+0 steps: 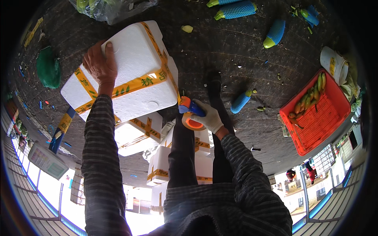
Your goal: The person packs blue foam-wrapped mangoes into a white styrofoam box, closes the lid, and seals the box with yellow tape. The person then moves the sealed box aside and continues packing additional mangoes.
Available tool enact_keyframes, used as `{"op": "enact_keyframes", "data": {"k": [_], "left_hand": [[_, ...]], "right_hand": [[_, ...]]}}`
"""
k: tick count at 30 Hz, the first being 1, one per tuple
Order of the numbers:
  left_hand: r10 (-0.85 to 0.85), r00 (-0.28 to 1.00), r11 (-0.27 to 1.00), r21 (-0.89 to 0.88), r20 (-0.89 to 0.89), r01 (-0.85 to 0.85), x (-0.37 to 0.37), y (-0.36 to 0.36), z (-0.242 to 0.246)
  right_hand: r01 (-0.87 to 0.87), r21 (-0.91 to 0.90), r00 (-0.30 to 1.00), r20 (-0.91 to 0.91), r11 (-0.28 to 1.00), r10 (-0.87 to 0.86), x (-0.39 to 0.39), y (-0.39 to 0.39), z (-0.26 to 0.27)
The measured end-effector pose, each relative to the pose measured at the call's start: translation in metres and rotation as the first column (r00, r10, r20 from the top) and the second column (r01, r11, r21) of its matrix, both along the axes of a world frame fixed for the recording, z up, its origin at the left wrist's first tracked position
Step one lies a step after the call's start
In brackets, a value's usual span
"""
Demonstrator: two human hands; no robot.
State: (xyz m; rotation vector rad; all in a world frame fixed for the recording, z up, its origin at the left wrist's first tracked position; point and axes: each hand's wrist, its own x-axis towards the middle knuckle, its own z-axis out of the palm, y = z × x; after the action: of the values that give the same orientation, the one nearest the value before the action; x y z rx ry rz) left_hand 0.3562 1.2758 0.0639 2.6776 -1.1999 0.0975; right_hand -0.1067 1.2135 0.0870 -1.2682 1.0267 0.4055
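A white styrofoam box (pixel 133 53) stands before me at the left, banded with orange printed tape (pixel 138 83). My left hand (pixel 102 65), bare, lies pressed on its upper face near the left edge, fingers bent over it. At the box's near right corner my right hand (pixel 208 116), in a white glove, grips the blue handle of a tape dispenser (pixel 193 113). The dispenser carries an orange roll of tape, and its orange head is close to the box, with a strip of tape running up to the corner.
More taped styrofoam boxes (pixel 159 165) stand around my legs. A red plastic crate (pixel 327 124) with bananas lies right. Squashes or similar vegetables in blue foam nets (pixel 240 101) lie on the dark ground. A green net bag (pixel 48 67) and a scale (pixel 47 160) are left; a plastic bag (pixel 112 10) is beyond.
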Motion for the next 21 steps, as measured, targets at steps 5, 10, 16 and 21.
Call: {"op": "enact_keyframes", "data": {"k": [5, 10, 16, 21], "left_hand": [[0.07, 0.997, 0.995, 0.069, -0.014, -0.069, 0.0, 0.001, 0.003], [-0.018, 0.999, 0.999, -0.035, -0.051, 0.016, -0.001, 0.001, -0.001], [-0.025, 0.994, 0.992, -0.124, -0.108, 0.012, 0.0, 0.011, 0.014], [0.07, 0.974, 0.981, -0.161, -0.217, -0.106, -0.027, 0.08, 0.023]], "right_hand": [[-0.602, -0.463, 0.745, -0.033, 0.651, 0.666, 0.105, 0.005, 0.03], [-0.665, -0.074, 0.744, -0.152, 0.743, 0.651, 0.105, -0.012, -0.028], [-0.169, -0.251, 0.976, -0.175, 0.953, 0.127, -0.001, -0.151, -0.112], [-0.844, -0.179, 0.481, -0.671, 0.506, 0.564, -0.024, -0.254, -0.155]]}}
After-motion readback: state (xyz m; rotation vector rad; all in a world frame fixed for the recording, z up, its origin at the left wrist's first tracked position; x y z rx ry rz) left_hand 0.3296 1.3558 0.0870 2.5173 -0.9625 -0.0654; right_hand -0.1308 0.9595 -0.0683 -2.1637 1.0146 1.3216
